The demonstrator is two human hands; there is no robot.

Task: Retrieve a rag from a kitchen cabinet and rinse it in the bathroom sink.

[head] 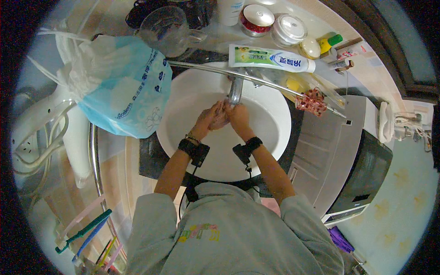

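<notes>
Both hands are over a white oval washbasin (275, 120), close under the spout of a chrome faucet (236, 90). My left hand (213, 117) is cupped, its fingers bent up near the spout's end. Right against it, my right hand (239, 115) has its fingers curled in, and the two meet below the spout. Whether anything lies between them is hidden, and running water cannot be made out. Each wrist wears a black strap with a small black box and a thin cable.
A metal rail (220, 70) crosses above the basin, with a reddish scrunchie (312, 102) on it. Behind lie a toothpaste tube (271, 59) and several cosmetic jars (257, 19). A blue-and-white plastic bag (127, 89) hangs left, near a white hair dryer (74, 144).
</notes>
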